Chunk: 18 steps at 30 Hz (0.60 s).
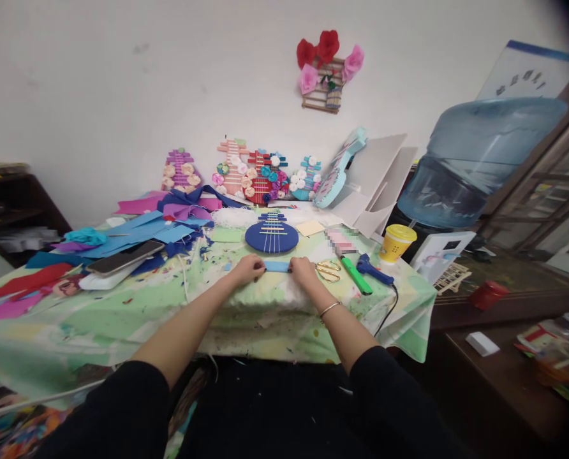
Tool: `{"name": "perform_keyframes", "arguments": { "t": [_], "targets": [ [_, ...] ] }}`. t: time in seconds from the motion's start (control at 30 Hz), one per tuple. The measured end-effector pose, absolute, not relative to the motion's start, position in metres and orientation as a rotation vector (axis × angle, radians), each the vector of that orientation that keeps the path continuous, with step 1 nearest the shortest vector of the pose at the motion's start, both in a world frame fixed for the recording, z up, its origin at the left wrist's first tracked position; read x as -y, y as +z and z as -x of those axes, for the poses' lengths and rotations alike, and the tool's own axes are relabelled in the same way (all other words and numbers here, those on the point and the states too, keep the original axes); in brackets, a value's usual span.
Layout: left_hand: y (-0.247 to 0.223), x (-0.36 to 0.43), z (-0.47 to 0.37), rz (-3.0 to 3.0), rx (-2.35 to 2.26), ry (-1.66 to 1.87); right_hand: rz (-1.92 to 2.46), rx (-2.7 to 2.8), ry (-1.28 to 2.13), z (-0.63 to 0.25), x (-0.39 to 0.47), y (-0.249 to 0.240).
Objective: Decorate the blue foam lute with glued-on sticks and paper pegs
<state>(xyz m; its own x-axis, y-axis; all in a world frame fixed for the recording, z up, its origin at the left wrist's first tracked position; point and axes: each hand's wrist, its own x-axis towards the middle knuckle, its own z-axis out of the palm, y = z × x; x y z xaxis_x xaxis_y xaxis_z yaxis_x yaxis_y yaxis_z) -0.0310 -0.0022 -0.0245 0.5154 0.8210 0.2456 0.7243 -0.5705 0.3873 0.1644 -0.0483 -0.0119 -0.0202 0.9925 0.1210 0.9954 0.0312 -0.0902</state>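
1. Left hand [249,269], centre of the frame: fingertips closed on the left part of a blue strip.
2. Right hand [303,274], just right of centre: fingertips closed on the strip's other part; 1 bracelet [330,308] at the wrist.
3. Strip [276,266], centre, spanning the gap between the 2 hands, flat and near the cloth. Whether it touches the cloth is too small to tell. Handling note: best kept level, with an even, light pull from both sides; a hard tug could stretch or crease it. Matching the 2 grips in height should keep the edges straight.
4. Scissors [328,271], gold handles, just beside the right hand; blades not clearly visible. Advisable to keep the wrist off them.
5. Lute [272,238], dark blue, just above the strip in the frame, pale strings running up its neck. Sleeves and strip are better kept from snagging these.
6. Green tool [356,275], right of centre; exact kind unclear.
7. Glue gun [375,269], blue, further right, cord hanging over the table edge. If hot, its nozzle wants clearance.
8. Cup [398,243], yellow, right.
9. Felt [131,236], many colours, left.
10. Cloth [265,312], green-patterned, lower centre, under all.
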Motion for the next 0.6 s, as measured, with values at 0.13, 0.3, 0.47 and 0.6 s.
{"name": "perform_keyframes", "arguments": {
  "t": [0.13, 0.3, 0.47, 0.6],
  "targets": [
    [-0.016, -0.005, 0.032, -2.414, -1.367, 0.437, 2.166, 2.073, 0.097, -0.167, 0.041, -0.003],
    [-0.005, -0.018, 0.018, -2.353, -1.505, 0.262, 2.242, 1.991, 0.197, -0.163, 0.036, 0.005],
    [0.000, -0.032, -0.006, -2.342, -1.638, 0.187, 2.313, 1.893, 0.205, -0.159, 0.027, 0.005],
    [-0.002, -0.036, -0.010, -2.368, -1.627, 0.201, 2.334, 1.857, 0.196, -0.156, 0.022, 0.002]
  ]
}}
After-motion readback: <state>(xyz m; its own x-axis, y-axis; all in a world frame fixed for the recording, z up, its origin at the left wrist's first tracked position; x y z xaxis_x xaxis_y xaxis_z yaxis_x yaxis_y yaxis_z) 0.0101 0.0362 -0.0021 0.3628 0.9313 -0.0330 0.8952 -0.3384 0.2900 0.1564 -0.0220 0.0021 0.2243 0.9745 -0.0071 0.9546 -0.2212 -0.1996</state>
